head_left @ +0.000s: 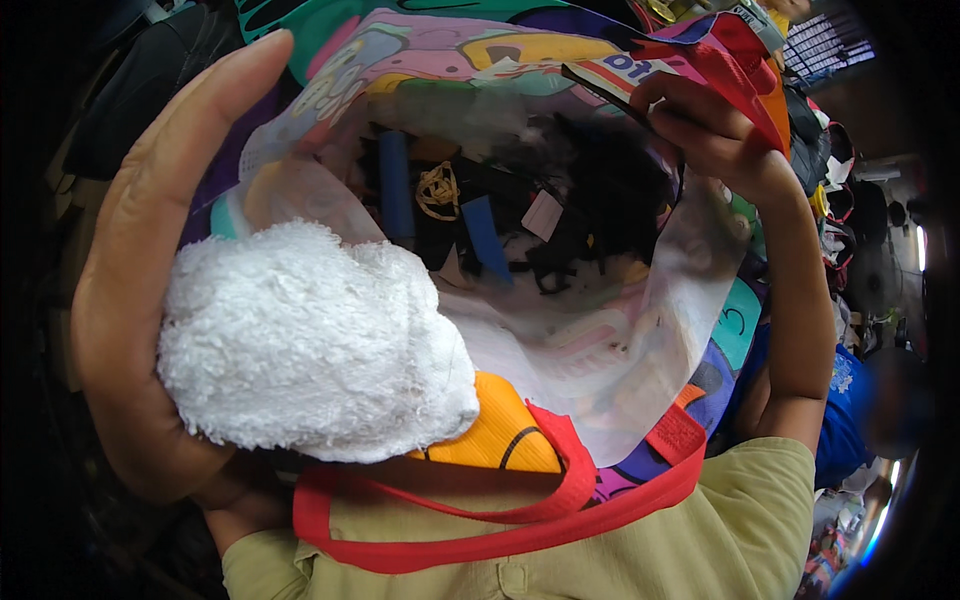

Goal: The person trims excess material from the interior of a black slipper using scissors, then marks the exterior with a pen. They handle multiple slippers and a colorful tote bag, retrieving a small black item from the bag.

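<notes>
A white fluffy bundle, looped like terry cloth, sits against the palm of my left hand, over the near left rim of a colourful printed bag. One finger of that hand stretches upward; the others are hidden, but the hand curves round the bundle. An orange piece with black lines shows beside the bundle; whether it belongs to it or to the bag I cannot tell. My right hand is closed on the bag's far right rim, at a dark edge. The bag's mouth gapes toward me.
Inside the bag lie blue strips, a tangle of tan bands, a pale tag and dark scraps. A red strap loops across my front. A person in blue is at the right, near piled goods.
</notes>
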Motion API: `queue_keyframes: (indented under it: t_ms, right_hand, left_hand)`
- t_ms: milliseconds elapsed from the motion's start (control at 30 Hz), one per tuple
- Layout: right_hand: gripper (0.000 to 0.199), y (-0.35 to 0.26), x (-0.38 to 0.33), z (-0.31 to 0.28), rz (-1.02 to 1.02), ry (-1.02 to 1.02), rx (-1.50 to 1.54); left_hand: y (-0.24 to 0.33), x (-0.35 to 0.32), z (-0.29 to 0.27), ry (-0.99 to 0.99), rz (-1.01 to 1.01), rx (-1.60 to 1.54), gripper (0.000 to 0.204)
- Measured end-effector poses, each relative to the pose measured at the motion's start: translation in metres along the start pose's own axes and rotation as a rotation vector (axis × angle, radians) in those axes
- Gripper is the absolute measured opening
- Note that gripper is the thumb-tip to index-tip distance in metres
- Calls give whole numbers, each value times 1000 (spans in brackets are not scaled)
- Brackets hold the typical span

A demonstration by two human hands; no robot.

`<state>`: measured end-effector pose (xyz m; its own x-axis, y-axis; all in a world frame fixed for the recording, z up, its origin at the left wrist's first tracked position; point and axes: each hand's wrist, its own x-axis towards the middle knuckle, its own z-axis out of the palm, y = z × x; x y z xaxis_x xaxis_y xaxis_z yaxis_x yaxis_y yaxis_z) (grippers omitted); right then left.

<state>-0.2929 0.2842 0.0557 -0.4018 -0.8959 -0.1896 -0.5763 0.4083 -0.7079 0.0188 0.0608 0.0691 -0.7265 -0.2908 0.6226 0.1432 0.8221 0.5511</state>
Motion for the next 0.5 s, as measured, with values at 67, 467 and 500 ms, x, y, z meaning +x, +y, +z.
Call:
queue_keyframes:
  t_ms: [67,467,500]
  right_hand:
    - [24,-4,-4,1,47,7,76]
    - [32,76,40,86,-21,-93,-486]
    - [32,84,42,92,-17,-146,-515]
  left_hand:
    - [0,0,2,16,-4,15,68]
    - [3,0,-2,-24,-22,86,68]
    - [2,2,-5,-56,23,115,67]
